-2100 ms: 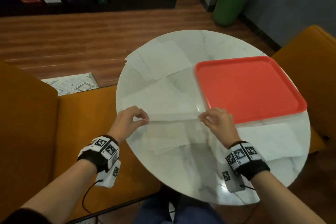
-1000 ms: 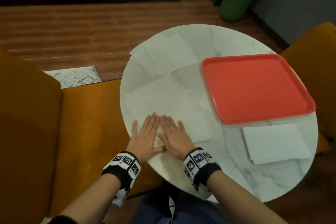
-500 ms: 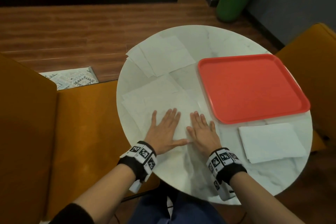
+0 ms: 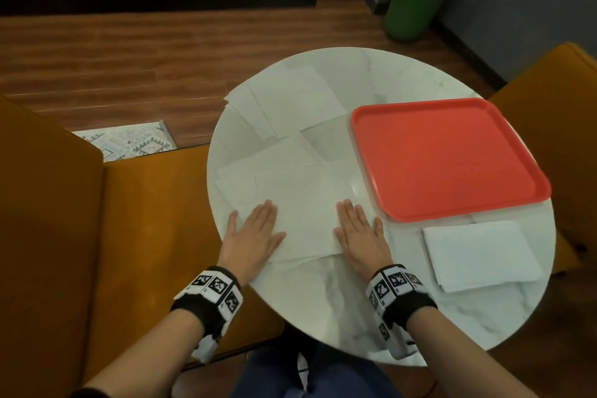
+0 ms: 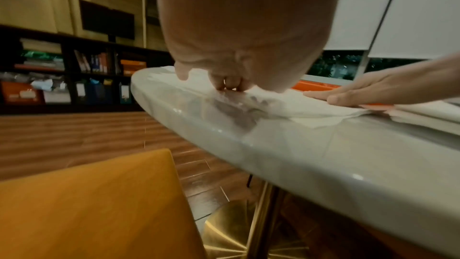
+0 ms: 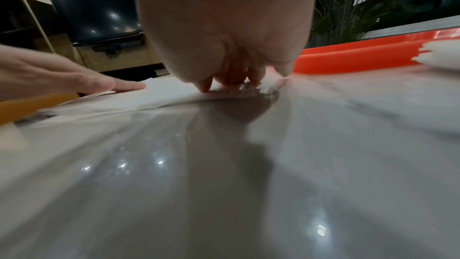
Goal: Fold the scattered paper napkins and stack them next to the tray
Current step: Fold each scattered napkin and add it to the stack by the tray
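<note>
Head view showed both hands flat, fingers straight: the left hand (image 4: 255, 236) and right hand (image 4: 360, 236) pressed the opposite ends of a folded napkin (image 4: 307, 220) on the round desk (image 4: 339, 300). Beyond the right hand's fingertips lay the red tray (image 4: 445, 158); to its right sat the folded stack (image 4: 481, 255). More unfolded napkins (image 4: 290, 107) lay beyond both hands.

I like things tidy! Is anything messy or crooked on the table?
Yes. The unfolded napkins at the far left edge lie fanned and skewed, one corner poking past the table rim. The napkin under the left hand and right hand overlaps others. The folded stack by the tray looks neat.
</note>
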{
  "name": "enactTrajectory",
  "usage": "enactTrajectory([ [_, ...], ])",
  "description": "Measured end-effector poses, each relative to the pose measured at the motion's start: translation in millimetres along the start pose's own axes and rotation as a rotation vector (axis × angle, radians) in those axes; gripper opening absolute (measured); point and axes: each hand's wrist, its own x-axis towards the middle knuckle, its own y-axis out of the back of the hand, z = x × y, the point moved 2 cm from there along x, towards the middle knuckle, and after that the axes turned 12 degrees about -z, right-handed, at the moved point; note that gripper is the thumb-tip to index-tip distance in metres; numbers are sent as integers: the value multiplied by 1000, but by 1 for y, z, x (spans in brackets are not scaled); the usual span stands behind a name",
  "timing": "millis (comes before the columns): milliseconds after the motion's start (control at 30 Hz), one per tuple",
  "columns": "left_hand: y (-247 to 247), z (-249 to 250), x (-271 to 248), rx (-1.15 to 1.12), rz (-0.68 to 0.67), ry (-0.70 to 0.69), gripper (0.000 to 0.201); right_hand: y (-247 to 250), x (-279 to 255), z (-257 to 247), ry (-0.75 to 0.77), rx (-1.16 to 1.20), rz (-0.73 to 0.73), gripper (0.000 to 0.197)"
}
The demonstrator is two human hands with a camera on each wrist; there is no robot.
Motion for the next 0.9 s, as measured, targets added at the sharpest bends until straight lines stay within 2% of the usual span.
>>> enactTrajectory([
  [67, 13, 1, 2, -24, 165, 17, 63, 0, 0, 0, -4, -4, 0, 54],
  [100, 20, 2, 5, -54, 174, 39, 54, 0, 0, 0, -6, -9, -1, 54],
  [233, 47, 4, 24, -251, 24, 176, 41, 1, -2, -2, -4, -24, 1, 54],
  [333, 58, -1, 31, -409, -29, 180, 19, 6, -7, -5, -24, -70, 0, 54],
  [400, 67, 0, 29, -497, -40, 121, 8, 17, -13, -11, -28, -132, 70, 58],
  [467, 80, 5, 22, -633, -50, -18, 7, 35, -21, -21, 21, -124, 173, 68],
  [533, 98, 16, 11, -756, -43, -172, 7, 56, -29, -27, 73, -52, 209, 76],
  [600, 118, 25, -1, -779, 27, -263, 5, 74, -36, -21, 63, 29, 181, 63],
  [667, 133, 29, -11, -885, 128, -293, 4, 89, -45, -5, 62, 254, 161, 35],
  [733, 145, 31, -17, -1087, 202, -292, 4, 94, -57, 14, 165, 710, 148, 17],
  [800, 151, 37, -22, -1237, 244, -277, 4, 94, -71, 29, 249, 1091, 168, 11],
  [900, 151, 52, -24, -1310, 237, -273, 5, 84, -86, 46, 259, 1311, 190, 9],
])
